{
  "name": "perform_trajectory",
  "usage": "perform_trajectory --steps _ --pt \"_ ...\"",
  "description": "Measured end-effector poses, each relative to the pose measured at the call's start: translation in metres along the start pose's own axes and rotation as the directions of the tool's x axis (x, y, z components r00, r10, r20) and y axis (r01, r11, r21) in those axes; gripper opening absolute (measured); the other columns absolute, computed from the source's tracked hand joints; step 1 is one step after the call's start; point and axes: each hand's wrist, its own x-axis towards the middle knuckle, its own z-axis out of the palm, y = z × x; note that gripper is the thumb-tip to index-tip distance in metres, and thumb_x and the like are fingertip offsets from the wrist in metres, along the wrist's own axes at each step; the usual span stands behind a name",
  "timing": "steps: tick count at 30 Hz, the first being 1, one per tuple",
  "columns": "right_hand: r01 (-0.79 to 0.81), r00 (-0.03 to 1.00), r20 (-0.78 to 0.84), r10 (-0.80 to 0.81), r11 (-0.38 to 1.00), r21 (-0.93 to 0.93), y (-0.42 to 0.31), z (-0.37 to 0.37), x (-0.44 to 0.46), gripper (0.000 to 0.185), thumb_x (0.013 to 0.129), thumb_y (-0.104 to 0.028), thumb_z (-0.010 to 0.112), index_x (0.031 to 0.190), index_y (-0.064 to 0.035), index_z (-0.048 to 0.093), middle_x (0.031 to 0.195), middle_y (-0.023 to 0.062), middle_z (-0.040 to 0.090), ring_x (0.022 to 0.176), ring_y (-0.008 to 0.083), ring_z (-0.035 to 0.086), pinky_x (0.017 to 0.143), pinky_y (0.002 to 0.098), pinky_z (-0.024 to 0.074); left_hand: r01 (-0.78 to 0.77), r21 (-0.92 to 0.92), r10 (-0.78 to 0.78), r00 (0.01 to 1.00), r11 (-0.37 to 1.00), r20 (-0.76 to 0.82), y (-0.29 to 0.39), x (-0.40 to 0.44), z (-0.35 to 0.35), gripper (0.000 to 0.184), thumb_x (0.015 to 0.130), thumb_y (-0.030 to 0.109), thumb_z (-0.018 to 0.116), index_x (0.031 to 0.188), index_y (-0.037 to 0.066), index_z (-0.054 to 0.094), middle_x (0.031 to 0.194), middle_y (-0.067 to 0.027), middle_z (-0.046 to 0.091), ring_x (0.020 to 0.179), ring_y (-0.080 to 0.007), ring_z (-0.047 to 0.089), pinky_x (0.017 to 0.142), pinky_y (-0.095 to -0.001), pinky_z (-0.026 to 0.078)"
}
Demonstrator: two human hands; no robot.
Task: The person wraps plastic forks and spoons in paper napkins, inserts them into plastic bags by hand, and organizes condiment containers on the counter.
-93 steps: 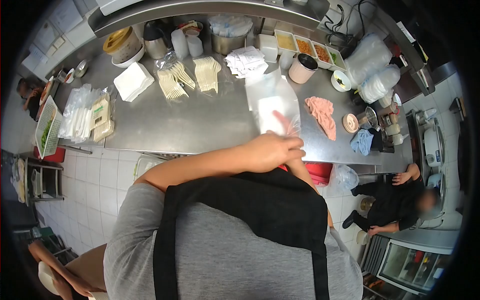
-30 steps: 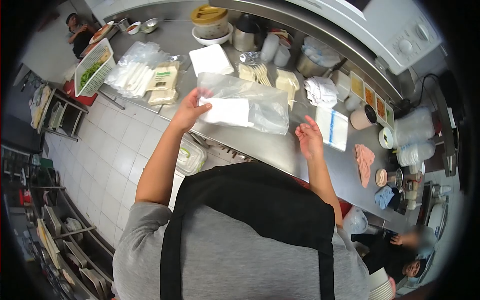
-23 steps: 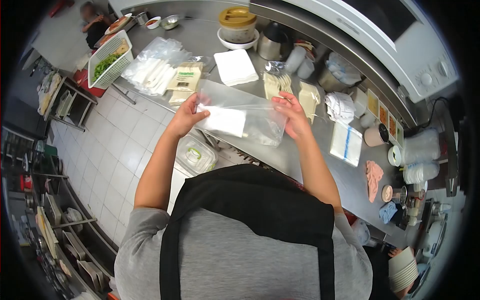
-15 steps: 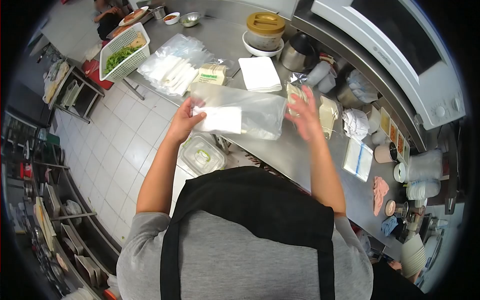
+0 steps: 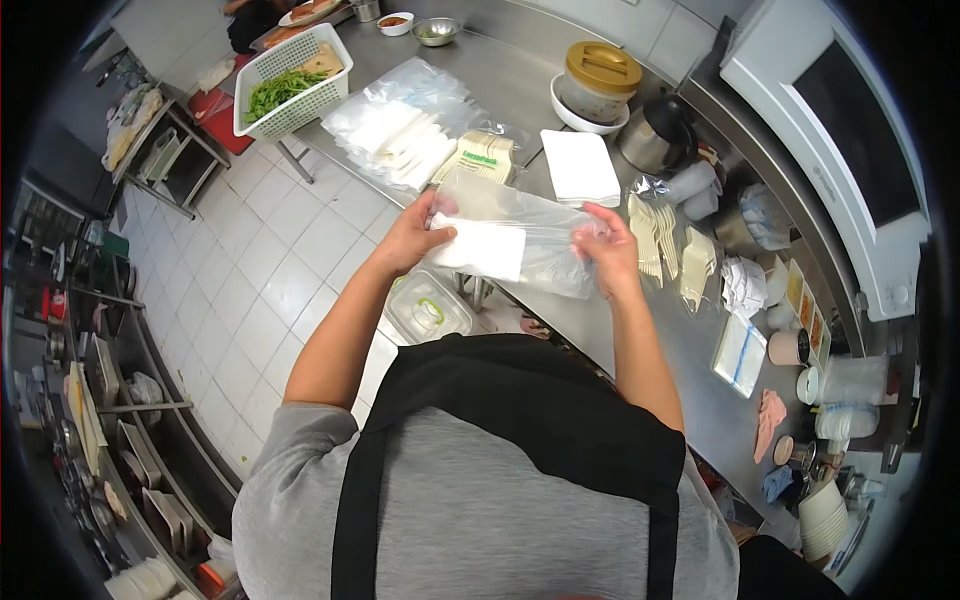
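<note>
A clear plastic bag (image 5: 560, 262) is held stretched sideways in front of me, over the counter's front edge. A folded white napkin (image 5: 492, 250) shows in its left half. My left hand (image 5: 410, 240) is closed on the bag's left end, thumb on top over the napkin. My right hand (image 5: 612, 252) pinches the right end. Beyond the bag lie a stack of white napkins (image 5: 580, 168) and a pack of cream cutlery with green print (image 5: 484, 156). Cream forks (image 5: 652, 236) and cream spoons (image 5: 697, 266) lie in open plastic right of my right hand.
At the left of the steel counter (image 5: 640, 345) is a pile of filled clear bags (image 5: 405, 130), beside a white basket (image 5: 338, 84) of greens. A gold-lidded tub (image 5: 603, 68) and steel jug (image 5: 655, 135) stand behind. Below is a lidded box (image 5: 428, 310). Another person (image 5: 252, 22) is far left.
My right hand has come leftward from near the forks and now grips the bag's right end. The left hand keeps its hold. The whole view has shifted rightward.
</note>
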Motion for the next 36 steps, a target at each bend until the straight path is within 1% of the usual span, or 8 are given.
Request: perform_trajectory --steps 6,8,14,17,21,26,29,36 --pt "0.082 0.939 -0.334 -0.086 0.996 -0.024 0.011 -0.064 -0.013 0.031 0.084 0.000 0.064 0.115 -0.0008 0.058 0.087 0.0038 0.061 0.069 0.0111 0.060 0.061 0.0234 0.0505 0.085 0.144 -0.047 0.966 0.986 -0.253 -0.001 0.052 -0.068 0.038 0.077 -0.005 0.067 0.110 0.008 0.054 0.096 -0.0058 0.059 0.086 -0.0162 0.057 0.076 -0.0292 0.049" --pt "0.033 0.935 -0.349 -0.060 0.996 -0.082 0.027 -0.081 -0.030 0.028 0.086 -0.001 0.062 0.114 -0.0010 0.058 0.088 0.0038 0.061 0.071 0.0108 0.060 0.062 0.0234 0.0506 -0.016 -0.198 -0.056 0.934 0.980 -0.353 0.012 0.084 -0.097 0.044 0.076 -0.006 0.068 0.114 0.009 0.052 0.095 -0.0097 0.061 0.086 -0.0205 0.059 0.072 -0.0343 0.052" --pt "0.044 0.900 -0.384 -0.207 0.919 -0.392 0.103 -0.113 -0.079 0.024 0.088 -0.001 0.060 0.112 -0.0003 0.059 0.092 0.0042 0.060 0.080 0.0092 0.057 0.071 0.0213 0.0487 -0.110 -0.397 -0.263 0.585 0.911 -0.767 0.001 0.199 -0.195 0.053 0.081 -0.007 0.056 0.128 0.010 0.041 0.113 -0.0166 0.055 0.105 -0.0306 0.056 0.078 -0.0546 0.052" --pt "0.055 0.876 -0.419 -0.238 0.913 -0.404 0.096 -0.101 -0.083 0.024 0.087 0.000 0.060 0.111 0.0005 0.060 0.094 0.0046 0.060 0.080 0.0091 0.056 0.073 0.0213 0.0481 -0.065 -0.225 -0.193 0.315 0.972 -0.929 -0.002 0.201 -0.174 0.059 0.078 -0.004 0.057 0.133 0.007 0.037 0.114 -0.0189 0.055 0.108 -0.0331 0.055 0.088 -0.0544 0.048" --pt "0.044 0.858 -0.435 -0.273 0.883 -0.468 0.091 -0.093 -0.086 0.025 0.086 -0.001 0.061 0.111 0.0009 0.060 0.094 0.0052 0.059 0.078 0.0095 0.056 0.072 0.0223 0.0482 0.375 0.335 0.199 0.355 0.864 -0.913 -0.004 0.188 -0.168 0.071 0.071 -0.004 0.061 0.136 0.009 0.035 0.122 -0.0208 0.050 0.108 -0.0269 0.057 0.085 -0.0317 0.050" --pt "0.029 0.850 -0.425 -0.311 0.833 -0.552 0.080 -0.084 -0.087 0.023 0.085 -0.002 0.062 0.107 -0.0001 0.062 0.093 0.0059 0.059 0.074 0.0102 0.056 0.068 0.0225 0.0479 -0.491 0.426 0.601 0.282 0.760 -0.748 0.071 0.176 -0.157 0.053 0.072 -0.001 0.062 0.123 0.007 0.051 0.117 -0.0183 0.051 0.098 -0.0239 0.056 0.080 -0.0315 0.048" --pt "0.032 0.852 -0.406 -0.332 0.806 -0.591 0.078 -0.081 -0.086 0.020 0.085 -0.001 0.062 0.104 -0.0006 0.063 0.093 0.0060 0.058 0.073 0.0105 0.056 0.066 0.0226 0.0478 0.037 0.730 0.692 0.289 0.682 -0.662 0.078 0.170 -0.165 0.036 0.072 0.003 0.062 0.108 0.002 0.062 0.116 -0.0206 0.052 0.101 -0.0297 0.055 0.085 -0.0348 0.047" --pt "0.060 0.844 -0.393 -0.364 0.793 -0.607 0.080 -0.084 -0.086 0.017 0.084 -0.001 0.062 0.102 -0.0011 0.063 0.092 0.0057 0.058 0.072 0.0108 0.057 0.064 0.0230 0.0479 0.455 0.561 0.372 0.441 0.692 -0.817 -0.033 0.186 -0.175 0.039 0.069 0.013 0.068 0.108 0.014 0.067 0.140 -0.0214 0.036 0.125 -0.0364 0.041 0.102 -0.0452 0.035"
